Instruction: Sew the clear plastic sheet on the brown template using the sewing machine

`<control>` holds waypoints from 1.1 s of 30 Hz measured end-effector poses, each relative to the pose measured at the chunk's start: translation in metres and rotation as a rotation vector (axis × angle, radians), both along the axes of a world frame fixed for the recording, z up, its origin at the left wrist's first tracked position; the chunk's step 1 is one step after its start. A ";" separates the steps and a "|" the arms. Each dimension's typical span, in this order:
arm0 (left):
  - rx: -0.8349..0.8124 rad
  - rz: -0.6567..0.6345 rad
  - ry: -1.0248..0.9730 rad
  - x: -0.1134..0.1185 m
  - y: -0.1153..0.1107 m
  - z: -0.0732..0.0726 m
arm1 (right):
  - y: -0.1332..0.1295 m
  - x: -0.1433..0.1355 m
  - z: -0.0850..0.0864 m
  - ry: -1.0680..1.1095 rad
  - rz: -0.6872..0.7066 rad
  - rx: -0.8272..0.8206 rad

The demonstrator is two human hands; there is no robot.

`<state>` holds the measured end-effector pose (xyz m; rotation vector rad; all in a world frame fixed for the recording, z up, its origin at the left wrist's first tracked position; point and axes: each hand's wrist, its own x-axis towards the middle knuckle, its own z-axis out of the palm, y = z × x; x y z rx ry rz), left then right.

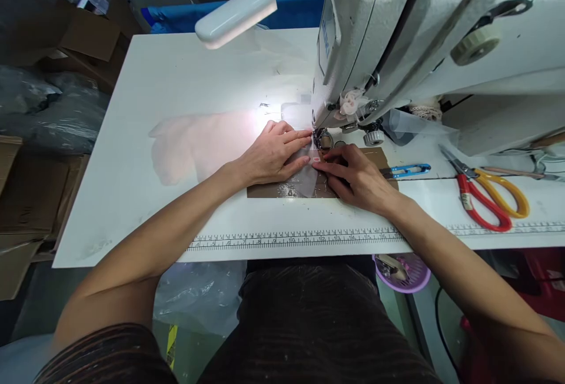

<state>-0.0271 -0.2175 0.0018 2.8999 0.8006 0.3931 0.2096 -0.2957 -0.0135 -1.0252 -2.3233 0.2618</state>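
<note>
A sheer, whitish piece of fabric (304, 181) lies under the needle area of a white sewing machine (348, 37). My left hand (280, 152) rests flat on it, fingers stretched toward the presser foot (322, 139). On the other side, my right hand (355, 175) has its thumb and fingertips closed at the fabric's edge, beside a small white label with a reddish mark (316, 159). A brown plate (269, 190) lies beneath both hands. Sheer pale pink fabric (198, 140) spreads over the table to the left; whether it joins the piece at the needle is hidden.
Blue thread snips (408, 170) and red-and-yellow scissors (488, 193) lie to the right. A ruler strip (286, 241) runs along the table's front edge. A lamp (238, 13) overhangs the back. Cardboard boxes (88, 37) stand left; a purple basket (406, 278) hangs below.
</note>
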 end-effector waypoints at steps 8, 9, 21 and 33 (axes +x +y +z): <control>0.079 -0.002 0.045 0.001 -0.002 -0.002 | -0.001 -0.001 -0.002 -0.006 -0.014 0.010; 0.094 -0.002 0.054 0.002 -0.003 -0.002 | -0.001 -0.001 -0.002 -0.005 -0.015 0.008; 0.202 0.024 0.073 0.007 -0.010 -0.002 | -0.001 0.001 0.001 0.038 -0.017 -0.080; 0.283 -0.218 -0.113 0.004 -0.010 -0.006 | -0.003 0.001 -0.001 -0.004 -0.037 -0.050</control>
